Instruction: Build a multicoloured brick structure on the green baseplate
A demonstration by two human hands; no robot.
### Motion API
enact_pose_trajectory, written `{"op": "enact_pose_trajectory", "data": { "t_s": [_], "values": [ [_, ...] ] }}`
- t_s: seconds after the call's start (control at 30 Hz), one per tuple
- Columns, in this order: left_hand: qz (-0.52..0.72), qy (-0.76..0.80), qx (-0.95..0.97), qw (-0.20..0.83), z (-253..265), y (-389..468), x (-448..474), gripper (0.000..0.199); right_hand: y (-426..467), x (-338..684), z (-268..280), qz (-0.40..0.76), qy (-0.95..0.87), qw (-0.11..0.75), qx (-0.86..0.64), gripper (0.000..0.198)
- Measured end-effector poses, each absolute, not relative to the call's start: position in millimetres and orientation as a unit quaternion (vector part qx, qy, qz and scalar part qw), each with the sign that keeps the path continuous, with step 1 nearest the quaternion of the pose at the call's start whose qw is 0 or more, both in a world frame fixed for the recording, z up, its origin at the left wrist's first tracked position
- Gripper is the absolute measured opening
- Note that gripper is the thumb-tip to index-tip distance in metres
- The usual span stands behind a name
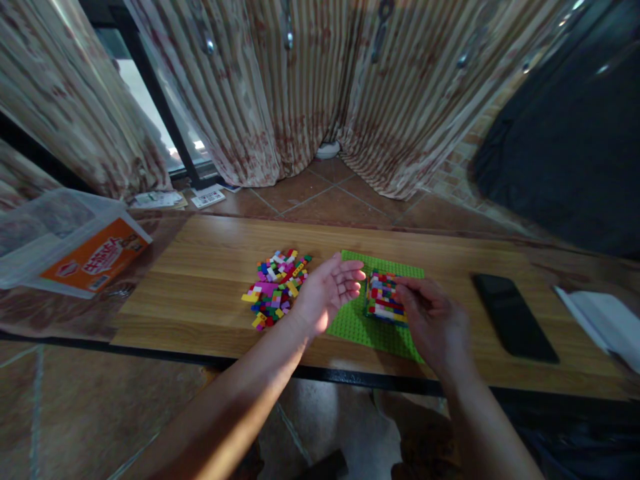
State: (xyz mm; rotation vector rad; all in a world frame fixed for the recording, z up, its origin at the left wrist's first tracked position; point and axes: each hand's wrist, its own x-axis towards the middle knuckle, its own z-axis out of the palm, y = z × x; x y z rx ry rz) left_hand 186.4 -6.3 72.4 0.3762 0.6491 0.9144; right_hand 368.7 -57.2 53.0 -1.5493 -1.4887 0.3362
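Note:
A low rectangular build of multicoloured toy bricks (382, 293) sits on a green studded baseplate (377, 340). My right hand (437, 323) is over the build's right side, thumb and fingers pinched together at its edge. Whatever lies between those fingertips is hidden or too small to name. Just left of the build, my left hand (327, 293) hovers with its palm turned up and to the right, fingers loosely stretched and slightly curled. No brick shows in that palm. Behind the left wrist lies a loose pile of mixed small bricks (275, 290), partly covered by the hand.
The wooden table (200, 280) carries a black phone (513, 317) to the right, with a white flat item (607, 323) beyond it. A clear plastic tub (60, 243) with an orange label stands at the left. Striped curtains (310, 100) hang behind the table.

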Motion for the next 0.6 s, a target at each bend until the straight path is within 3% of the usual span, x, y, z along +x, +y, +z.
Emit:
{"op": "enact_pose_trajectory", "data": {
  "t_s": [0.6],
  "values": [
    [0.432, 0.315, 0.176, 0.827, 72.4, -5.1, 186.1, 0.038, -65.5, 372.7, 63.5, 0.112, -0.614, 0.389, -0.677, 0.021]
  ]
}}
